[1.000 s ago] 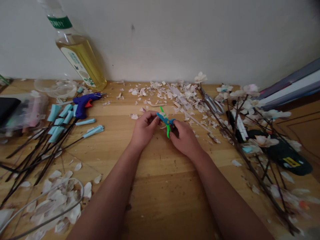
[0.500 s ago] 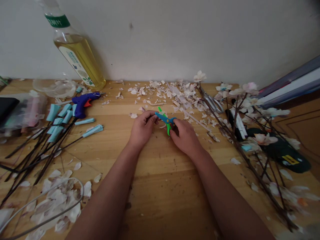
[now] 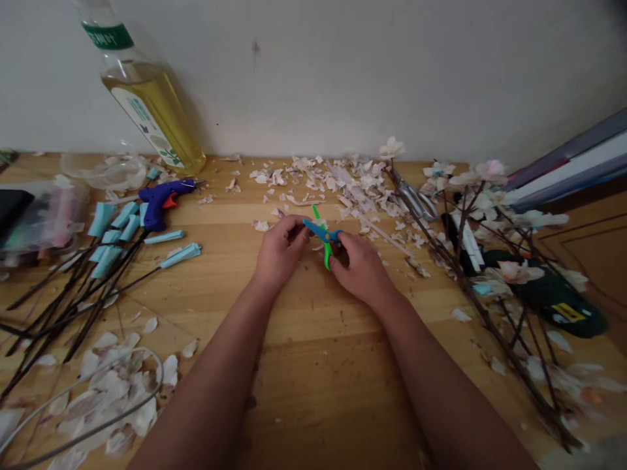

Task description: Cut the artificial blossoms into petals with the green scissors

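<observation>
My right hand point(image 3: 360, 269) is closed round the handles of small blue and green scissors point(image 3: 322, 234), whose blades are spread apart and point toward the wall. My left hand point(image 3: 280, 251) is curled just left of the blades, its fingertips pinched at the blue blade; what they hold is too small to make out. Both hands rest over the wooden table point(image 3: 313, 365), just in front of a scatter of pale petal scraps point(image 3: 337, 183).
A blue glue gun point(image 3: 159, 199) and dark stems with light-blue wrapped ends point(image 3: 105, 241) lie at the left. A bottle of yellow liquid point(image 3: 147, 104) leans at the wall. Flower branches point(image 3: 490, 274), metal pliers point(image 3: 414, 199) and a black tool point(image 3: 553, 300) lie at the right. A clear bowl of petals point(image 3: 105, 398) sits front left.
The hands and scissors have stayed nearly still. The scissor blades shifted slightly between frames and the view dipped a little.
</observation>
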`<state>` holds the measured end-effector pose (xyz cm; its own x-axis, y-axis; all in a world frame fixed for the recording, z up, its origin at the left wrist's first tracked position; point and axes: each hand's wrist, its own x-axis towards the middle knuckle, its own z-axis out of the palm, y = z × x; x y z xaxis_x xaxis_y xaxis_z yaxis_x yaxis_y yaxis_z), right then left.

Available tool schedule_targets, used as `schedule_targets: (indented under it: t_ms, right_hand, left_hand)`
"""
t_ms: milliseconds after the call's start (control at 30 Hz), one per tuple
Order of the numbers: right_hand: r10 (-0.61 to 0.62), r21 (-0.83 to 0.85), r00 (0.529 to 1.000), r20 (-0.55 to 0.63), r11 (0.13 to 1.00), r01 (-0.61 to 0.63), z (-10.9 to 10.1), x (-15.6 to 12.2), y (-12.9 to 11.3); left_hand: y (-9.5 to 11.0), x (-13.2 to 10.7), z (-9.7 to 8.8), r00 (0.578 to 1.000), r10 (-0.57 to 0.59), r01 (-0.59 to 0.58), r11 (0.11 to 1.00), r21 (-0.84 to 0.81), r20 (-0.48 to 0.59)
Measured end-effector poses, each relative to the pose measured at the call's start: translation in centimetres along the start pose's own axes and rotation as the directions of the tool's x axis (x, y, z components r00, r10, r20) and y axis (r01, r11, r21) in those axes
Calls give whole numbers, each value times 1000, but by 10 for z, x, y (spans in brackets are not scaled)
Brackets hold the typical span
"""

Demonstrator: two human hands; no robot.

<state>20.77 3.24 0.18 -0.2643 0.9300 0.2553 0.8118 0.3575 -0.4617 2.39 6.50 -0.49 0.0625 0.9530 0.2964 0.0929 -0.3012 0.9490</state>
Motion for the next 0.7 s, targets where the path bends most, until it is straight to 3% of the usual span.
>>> schedule_targets:
  t_ms: [700]
  right_hand:
    - [-2, -163, 999, 49, 987, 10, -7, -3, 2]
  left_hand:
    - [3, 1, -10, 995, 38, -52, 986, 156, 96]
